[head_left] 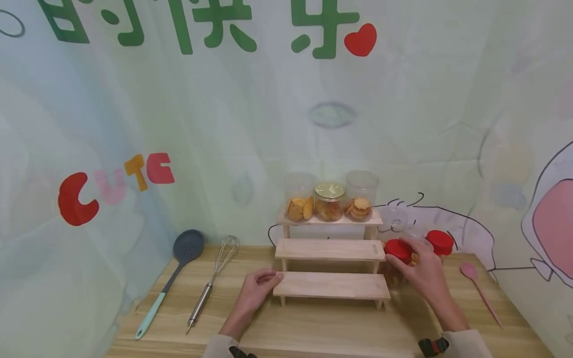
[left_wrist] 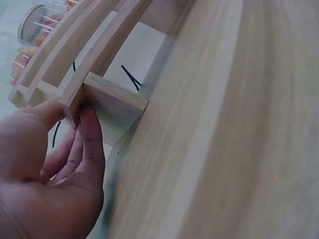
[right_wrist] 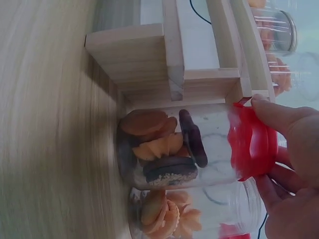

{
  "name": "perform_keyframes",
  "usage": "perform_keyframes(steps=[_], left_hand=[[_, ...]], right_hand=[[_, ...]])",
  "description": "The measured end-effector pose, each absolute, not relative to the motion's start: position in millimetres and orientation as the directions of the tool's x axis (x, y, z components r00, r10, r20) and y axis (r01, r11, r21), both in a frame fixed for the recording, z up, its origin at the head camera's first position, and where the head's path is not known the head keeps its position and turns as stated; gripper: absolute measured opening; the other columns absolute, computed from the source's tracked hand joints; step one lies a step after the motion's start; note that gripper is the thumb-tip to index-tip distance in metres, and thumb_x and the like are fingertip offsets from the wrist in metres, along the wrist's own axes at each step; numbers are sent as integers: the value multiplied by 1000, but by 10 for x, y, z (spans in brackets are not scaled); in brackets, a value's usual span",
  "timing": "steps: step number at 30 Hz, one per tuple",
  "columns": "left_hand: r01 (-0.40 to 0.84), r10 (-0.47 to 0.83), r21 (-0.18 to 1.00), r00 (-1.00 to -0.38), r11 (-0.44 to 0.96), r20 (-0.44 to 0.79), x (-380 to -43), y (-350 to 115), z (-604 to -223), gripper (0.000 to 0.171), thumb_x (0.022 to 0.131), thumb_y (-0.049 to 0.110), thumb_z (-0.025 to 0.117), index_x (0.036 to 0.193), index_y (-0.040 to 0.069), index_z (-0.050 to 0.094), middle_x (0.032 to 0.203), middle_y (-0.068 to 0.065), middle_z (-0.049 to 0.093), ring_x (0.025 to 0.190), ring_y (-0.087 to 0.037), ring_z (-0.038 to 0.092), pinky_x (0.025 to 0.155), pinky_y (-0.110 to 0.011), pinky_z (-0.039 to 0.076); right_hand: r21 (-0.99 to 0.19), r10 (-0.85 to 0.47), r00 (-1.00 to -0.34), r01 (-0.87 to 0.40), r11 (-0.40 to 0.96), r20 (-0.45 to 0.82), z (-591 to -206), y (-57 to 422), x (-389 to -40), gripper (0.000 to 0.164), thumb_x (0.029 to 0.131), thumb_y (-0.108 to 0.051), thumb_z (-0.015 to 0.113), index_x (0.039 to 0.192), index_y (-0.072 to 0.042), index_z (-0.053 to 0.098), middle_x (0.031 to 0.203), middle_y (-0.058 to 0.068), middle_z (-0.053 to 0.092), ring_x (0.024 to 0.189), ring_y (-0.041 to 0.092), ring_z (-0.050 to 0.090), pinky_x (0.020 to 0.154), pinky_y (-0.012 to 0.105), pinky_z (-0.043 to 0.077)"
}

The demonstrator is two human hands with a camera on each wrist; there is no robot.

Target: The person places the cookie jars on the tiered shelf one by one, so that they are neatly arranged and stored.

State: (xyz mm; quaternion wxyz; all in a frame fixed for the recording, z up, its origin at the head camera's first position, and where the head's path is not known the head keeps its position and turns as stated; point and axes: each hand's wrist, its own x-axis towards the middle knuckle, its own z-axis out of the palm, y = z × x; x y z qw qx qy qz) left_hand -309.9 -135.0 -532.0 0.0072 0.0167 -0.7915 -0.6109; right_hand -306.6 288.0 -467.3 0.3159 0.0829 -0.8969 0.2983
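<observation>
A three-step wooden display stand [head_left: 331, 286] stands on the table. My left hand [head_left: 256, 292] pinches the left end of its lowest step, with the thumb above and fingers beneath in the left wrist view [left_wrist: 65, 164]. At the stand's right side, my right hand [head_left: 424, 271] grips the red lid [right_wrist: 254, 142] of a clear cookie jar [right_wrist: 214, 149]. The jar is upright beside the stand and holds pale and dark cookies. Right behind it in the right wrist view is another clear jar [right_wrist: 172, 214] of pale cookies.
On the top step are two clear cookie jars [head_left: 300, 199] [head_left: 361, 196] and a gold-lidded jar [head_left: 330, 201] between them. Another red lid [head_left: 440, 242] shows at right. A slotted turner [head_left: 188, 246] and whisk [head_left: 208, 293] lie left, a pink spoon [head_left: 481, 291] right.
</observation>
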Motion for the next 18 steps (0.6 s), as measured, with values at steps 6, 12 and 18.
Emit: perform_keyframes(steps=[6,12,18], left_hand=[[-24,-63,978,-998,207,-11,-3076,-1310,-5313,51,87,46,77,117,6,69,116,-9,73,109,-19,66,96,-34,54],[-42,-92,983,-995,180,-25,-3071,-1275,-5331,51,87,44,78,118,5,70,115,-9,74,106,-17,68,92,-30,54],[-78,-105,984,-993,160,-61,-3038,-1254,-5349,54,85,47,79,120,7,68,115,-9,74,103,-15,69,92,-31,53]], right_hand=[[-461,26,-783,-338,821,621,-4673,2875,-3081,58,78,-23,88,128,-5,65,131,22,65,115,38,56,80,56,58],[-474,52,-798,-302,827,600,-4665,2853,-3061,58,81,-27,86,131,-8,64,135,21,62,117,39,55,78,55,59],[-481,56,-793,-310,820,606,-4691,2836,-3064,55,81,-26,86,130,-9,65,134,20,62,120,38,52,79,55,59]])
